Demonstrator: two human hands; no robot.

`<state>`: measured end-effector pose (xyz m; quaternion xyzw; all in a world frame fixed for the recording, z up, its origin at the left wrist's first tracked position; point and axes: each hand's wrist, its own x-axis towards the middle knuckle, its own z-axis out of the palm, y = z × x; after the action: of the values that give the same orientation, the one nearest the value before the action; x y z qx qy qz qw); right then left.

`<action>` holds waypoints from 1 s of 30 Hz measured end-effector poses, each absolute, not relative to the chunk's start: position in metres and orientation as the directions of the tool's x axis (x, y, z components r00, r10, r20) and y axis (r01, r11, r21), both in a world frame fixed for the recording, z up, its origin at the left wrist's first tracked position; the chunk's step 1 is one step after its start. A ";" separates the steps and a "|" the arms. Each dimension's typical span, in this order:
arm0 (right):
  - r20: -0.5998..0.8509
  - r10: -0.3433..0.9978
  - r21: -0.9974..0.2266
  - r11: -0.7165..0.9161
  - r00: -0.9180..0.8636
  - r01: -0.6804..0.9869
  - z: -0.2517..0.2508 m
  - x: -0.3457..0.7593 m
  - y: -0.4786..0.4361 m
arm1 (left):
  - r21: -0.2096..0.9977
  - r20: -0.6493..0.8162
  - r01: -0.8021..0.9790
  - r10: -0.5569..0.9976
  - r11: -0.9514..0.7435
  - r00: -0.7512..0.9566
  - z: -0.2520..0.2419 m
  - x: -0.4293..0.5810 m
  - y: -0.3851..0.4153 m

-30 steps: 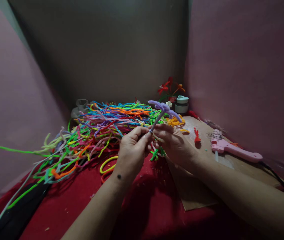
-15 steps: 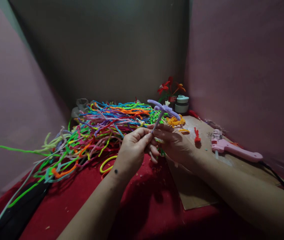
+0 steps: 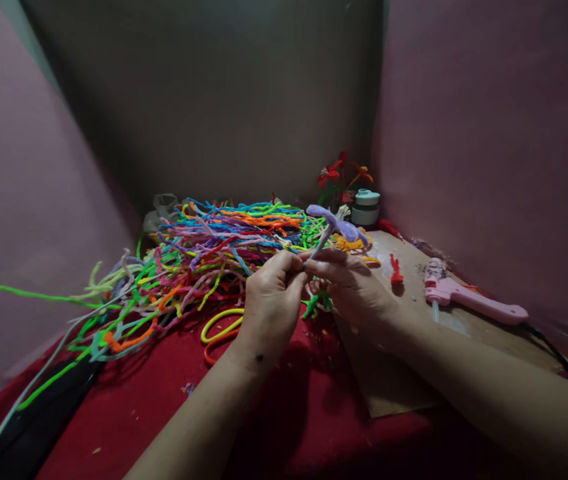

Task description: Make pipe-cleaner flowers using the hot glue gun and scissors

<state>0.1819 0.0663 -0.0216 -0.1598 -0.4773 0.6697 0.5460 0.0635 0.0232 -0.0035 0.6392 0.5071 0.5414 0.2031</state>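
- Pretty dim setup: pinkish walls [image 3: 489, 133] either side, a dark back wall [image 3: 214, 100], red cloth [image 3: 114, 420] over the bench, and a big pile of fuzzy stems [image 3: 234, 233] in loads of colors.
- Purple fuzzy flower [image 3: 347, 228] is held up off the pile's right end, tilted, stalk down.
- Left hand [image 3: 274, 300]: grip clamped on the bottom of the stalk, in front of the pile's right half.
- Right hand [image 3: 359, 287]: grip's on the stalk too, fingers pinched in beside the left's.
- Yellow loop [image 3: 221, 322] and red loop [image 3: 214, 350] sit just in front of the pile.
- Right of the pile: cardboard [image 3: 389, 393] with a red fuzzy bit [image 3: 395, 270], then a pink glue gun [image 3: 474, 300] further out.
- Lidded jar [image 3: 365, 208] is off the pile's back right.
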 end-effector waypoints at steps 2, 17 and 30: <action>0.318 0.880 -0.823 0.072 -0.352 -0.564 -0.021 0.181 0.067 | 0.841 0.474 0.360 0.871 -0.404 -0.129 -0.003 0.064 0.023; 0.293 0.853 -0.866 0.044 -0.433 -0.498 -0.020 0.186 0.069 | 0.857 0.436 0.338 0.897 -0.389 -0.072 0.001 0.063 0.017; 0.329 0.826 -0.844 0.041 -0.457 -0.535 -0.012 0.190 0.068 | 0.970 0.237 0.054 0.971 -0.237 -0.005 0.015 0.069 0.010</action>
<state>0.1896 0.0676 -0.0120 -0.1407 -0.5184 0.6781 0.5017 0.0685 0.0095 0.0150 0.5662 0.4525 0.5458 0.4204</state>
